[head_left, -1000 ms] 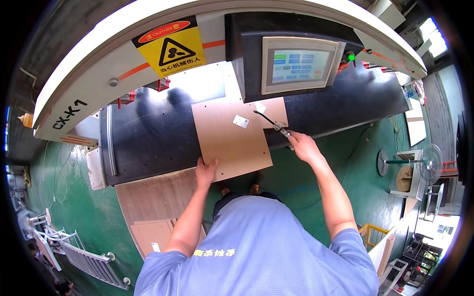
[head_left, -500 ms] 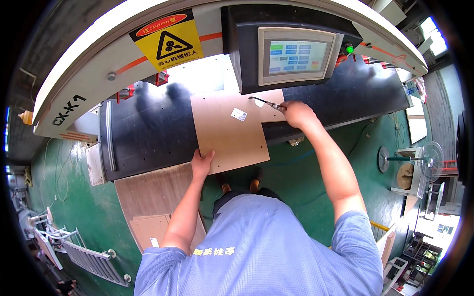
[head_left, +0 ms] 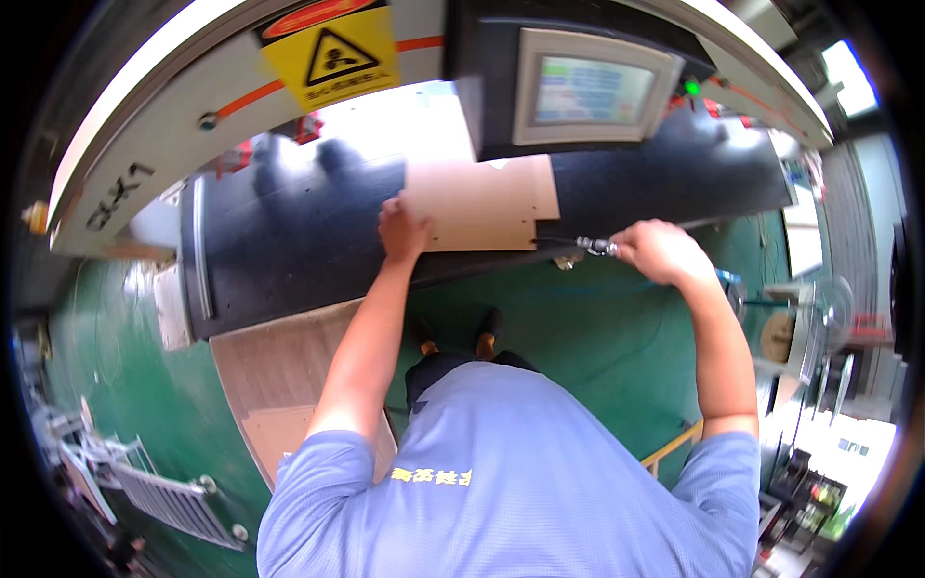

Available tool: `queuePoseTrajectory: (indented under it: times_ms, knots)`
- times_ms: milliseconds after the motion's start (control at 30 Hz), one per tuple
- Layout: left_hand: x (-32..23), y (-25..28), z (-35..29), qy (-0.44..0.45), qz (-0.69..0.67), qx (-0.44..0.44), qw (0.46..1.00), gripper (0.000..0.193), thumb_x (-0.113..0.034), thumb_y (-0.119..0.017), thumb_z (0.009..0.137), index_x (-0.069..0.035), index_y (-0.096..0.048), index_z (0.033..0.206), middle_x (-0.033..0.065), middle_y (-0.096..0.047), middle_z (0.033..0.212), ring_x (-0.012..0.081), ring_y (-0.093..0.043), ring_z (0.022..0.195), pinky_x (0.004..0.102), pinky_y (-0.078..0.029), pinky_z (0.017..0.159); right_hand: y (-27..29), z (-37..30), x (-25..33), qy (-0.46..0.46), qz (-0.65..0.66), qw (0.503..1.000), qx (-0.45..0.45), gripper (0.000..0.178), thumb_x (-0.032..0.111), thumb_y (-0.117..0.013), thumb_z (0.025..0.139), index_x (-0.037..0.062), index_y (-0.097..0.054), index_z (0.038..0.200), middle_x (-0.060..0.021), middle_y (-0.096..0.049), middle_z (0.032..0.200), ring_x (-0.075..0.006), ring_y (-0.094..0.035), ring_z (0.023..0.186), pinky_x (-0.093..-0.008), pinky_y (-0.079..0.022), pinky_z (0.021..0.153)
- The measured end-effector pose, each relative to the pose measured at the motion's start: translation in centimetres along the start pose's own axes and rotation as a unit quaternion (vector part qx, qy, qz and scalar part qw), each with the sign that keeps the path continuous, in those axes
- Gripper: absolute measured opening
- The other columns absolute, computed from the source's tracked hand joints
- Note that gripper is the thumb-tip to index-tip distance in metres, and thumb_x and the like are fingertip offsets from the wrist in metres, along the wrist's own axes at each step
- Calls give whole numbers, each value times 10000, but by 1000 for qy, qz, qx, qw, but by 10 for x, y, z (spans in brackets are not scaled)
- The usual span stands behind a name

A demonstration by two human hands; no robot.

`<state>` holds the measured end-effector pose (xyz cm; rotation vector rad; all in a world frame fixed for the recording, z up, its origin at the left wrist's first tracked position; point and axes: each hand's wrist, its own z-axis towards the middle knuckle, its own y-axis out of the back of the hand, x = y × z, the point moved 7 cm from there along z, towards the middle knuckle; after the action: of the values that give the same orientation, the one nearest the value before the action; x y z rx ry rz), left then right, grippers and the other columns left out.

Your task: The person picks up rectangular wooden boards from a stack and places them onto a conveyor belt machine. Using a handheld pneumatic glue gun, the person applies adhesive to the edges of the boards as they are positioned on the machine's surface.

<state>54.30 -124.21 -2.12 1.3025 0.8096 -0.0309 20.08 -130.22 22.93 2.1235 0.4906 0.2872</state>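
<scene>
Black machine bed (head_left: 289, 250): left hand (head_left: 403, 229) flat, open on wooden panel (head_left: 482, 202); right hand (head_left: 660, 252) gripping metal-tipped tool (head_left: 588, 245).

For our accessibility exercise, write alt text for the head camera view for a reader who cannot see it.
A person's left hand presses a tan wooden panel on a machine's black belt, while the right hand holds a slim metal nozzle tool at the panel's edge. A control screen sits above.

You wear a light blue short-sleeved work shirt (head_left: 520, 482) with a small line of yellow lettering across its back, dark trousers (head_left: 453, 364) and dark shoes (head_left: 489, 324); both forearms are bare below the sleeves, with no gloves on either hand.
</scene>
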Motion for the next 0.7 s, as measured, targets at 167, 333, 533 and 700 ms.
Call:
queuePoseTrajectory:
  times_ms: [167, 333, 533, 700]
  knots:
    - [12, -2, -10, 43, 28, 127, 991, 615, -364, -779, 738, -110, -562, 1255, 174, -512, 1287, 399, -530, 1163, 523, -482, 943, -39, -9, 66, 56, 340, 903, 258, 422, 315, -465, 1054, 178, -540, 1446, -7, -579, 748, -46, -425, 478, -202, -345, 427]
    - [123, 113, -149, 123, -91, -125, 980, 673, -324, -744, 812, -107, -523, 1410, 205, -380, 1522, 395, -361, 1407, 523, -325, 1138, -80, -9, 168, 151, 218, 886, 381, 402, 218, -570, 1013, 142, -589, 1407, 5, -576, 789, -74, -466, 573, -239, -428, 536]
    - [305, 201, -532, 592, 116, -311, 734, 865, -380, -797, 819, -85, -367, 1510, 246, -244, 1588, 428, -329, 1424, 517, -326, 1165, -108, 7, 298, 338, 55, 889, 304, 334, 243, -630, 966, 136, -666, 1281, -187, -700, 884, -304, -660, 765, -384, -516, 768]
    - [309, 178, -606, 606, 15, -230, 761, 1136, -415, -885, 694, -163, -238, 1592, 266, -34, 1645, 479, -221, 1472, 503, -296, 1190, -126, 14, 337, 366, 45, 879, 303, 340, 211, -631, 970, 144, -659, 1302, -138, -678, 798, -228, -628, 702, -356, -510, 724]
